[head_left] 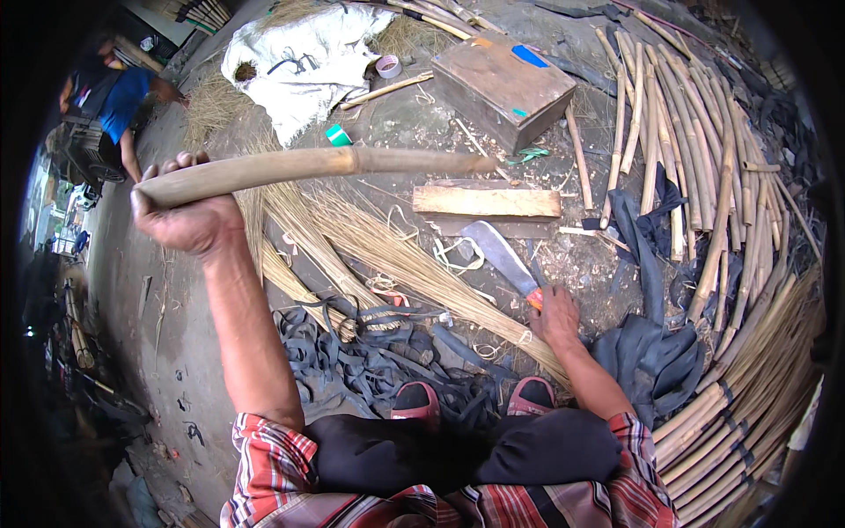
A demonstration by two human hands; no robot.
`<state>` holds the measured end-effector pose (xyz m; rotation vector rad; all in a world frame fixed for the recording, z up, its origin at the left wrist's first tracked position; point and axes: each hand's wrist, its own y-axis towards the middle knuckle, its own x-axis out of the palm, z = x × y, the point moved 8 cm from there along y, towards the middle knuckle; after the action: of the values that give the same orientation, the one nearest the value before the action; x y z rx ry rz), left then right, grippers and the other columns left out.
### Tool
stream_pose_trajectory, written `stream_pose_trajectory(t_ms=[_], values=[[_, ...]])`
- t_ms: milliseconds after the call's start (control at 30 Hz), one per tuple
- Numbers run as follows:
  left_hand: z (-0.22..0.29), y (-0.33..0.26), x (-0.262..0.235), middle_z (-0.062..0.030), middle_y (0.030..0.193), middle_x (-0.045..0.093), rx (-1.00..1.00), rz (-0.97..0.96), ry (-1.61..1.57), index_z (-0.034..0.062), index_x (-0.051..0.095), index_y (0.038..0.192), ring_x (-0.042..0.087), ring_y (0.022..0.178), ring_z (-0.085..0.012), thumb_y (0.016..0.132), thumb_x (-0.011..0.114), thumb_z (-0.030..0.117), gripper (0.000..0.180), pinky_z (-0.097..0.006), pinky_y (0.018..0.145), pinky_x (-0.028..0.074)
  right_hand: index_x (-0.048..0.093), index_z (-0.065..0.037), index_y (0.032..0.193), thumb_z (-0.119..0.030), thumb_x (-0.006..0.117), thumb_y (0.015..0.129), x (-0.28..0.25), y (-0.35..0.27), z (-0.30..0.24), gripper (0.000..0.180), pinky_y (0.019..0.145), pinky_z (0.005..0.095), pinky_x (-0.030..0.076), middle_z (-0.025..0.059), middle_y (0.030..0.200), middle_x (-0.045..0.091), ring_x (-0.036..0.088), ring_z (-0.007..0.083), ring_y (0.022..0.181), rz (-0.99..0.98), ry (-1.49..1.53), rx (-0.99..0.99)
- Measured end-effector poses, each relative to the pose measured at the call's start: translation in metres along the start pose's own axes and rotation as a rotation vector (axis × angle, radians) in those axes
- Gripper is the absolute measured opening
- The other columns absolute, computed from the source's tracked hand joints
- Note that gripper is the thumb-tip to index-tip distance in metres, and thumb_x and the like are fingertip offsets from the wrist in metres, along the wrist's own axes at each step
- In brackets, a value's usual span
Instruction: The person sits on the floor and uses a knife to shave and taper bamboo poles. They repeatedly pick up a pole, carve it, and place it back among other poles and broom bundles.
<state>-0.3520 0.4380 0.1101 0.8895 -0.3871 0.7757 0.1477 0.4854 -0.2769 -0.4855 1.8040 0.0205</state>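
Bamboo, one thick pole [308, 169], is held up level across the view, its near end gripped in the closed left hand [185, 216] on a raised, outstretched arm. Low by the knees, the right hand [554, 315] closes on the orange handle of one cleaver [502, 255] lying on the ground beside one flat plank [487, 201]. One wooden box [503, 85] stands beyond.

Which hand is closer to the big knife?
Right. The right hand grips the big knife by its handle; the left hand is raised away, holding a bamboo pole.
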Motion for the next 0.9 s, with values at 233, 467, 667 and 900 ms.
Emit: stream_pose_trajectory(t_ms=[233,467,667,900], values=[[-0.006,-0.003,-0.037,-0.008,0.082,0.054,-0.095,0.268,0.062,0.0051,0.056,0.107,0.057,0.079,-0.025,0.1,0.052,0.045,0.041,-0.048,0.086,0.048,0.064,-0.003,0.108,-0.034,0.07,0.087,-0.046,-0.034,-0.001,0.038,0.072,0.0517,0.053,0.025,0.086,0.071,0.07,0.0444,0.08,-0.049,0.313,-0.022],[0.011,-0.02,-0.002,-0.0084,0.084,0.057,-0.128,0.023,-0.044,0.0078,0.058,0.095,0.056,0.08,-0.024,0.099,0.056,0.043,0.036,-0.047,0.088,0.047,0.063,-0.002,0.095,-0.025,0.066,0.094,-0.121,-0.026,-0.061,0.022,0.06,0.0433,0.047,0.0181,0.07,0.061,0.061,0.034,0.061,0.145,0.55,-0.05],[0.032,-0.058,0.062,-0.0094,0.088,0.059,-0.15,-0.155,-0.027,0.0096,0.057,0.095,0.057,0.086,-0.0243,0.102,0.055,0.044,0.035,-0.043,0.089,0.046,0.059,-0.001,0.106,-0.025,0.063,0.102,-0.175,0.005,-0.184,0.025,0.057,0.04,0.048,0.0151,0.073,0.063,0.062,0.0251,0.063,0.202,0.842,-0.351],[0.041,-0.092,0.092,-0.0087,0.092,0.052,-0.194,-0.237,0.031,0.0089,0.052,0.093,0.053,0.091,-0.0237,0.104,0.049,0.044,0.037,-0.041,0.09,0.045,0.058,0.001,0.103,-0.028,0.063,0.101,-0.164,0.04,-0.225,0.029,0.059,0.047,0.051,0.0228,0.076,0.066,0.068,0.0372,0.067,0.129,0.831,-0.277]])
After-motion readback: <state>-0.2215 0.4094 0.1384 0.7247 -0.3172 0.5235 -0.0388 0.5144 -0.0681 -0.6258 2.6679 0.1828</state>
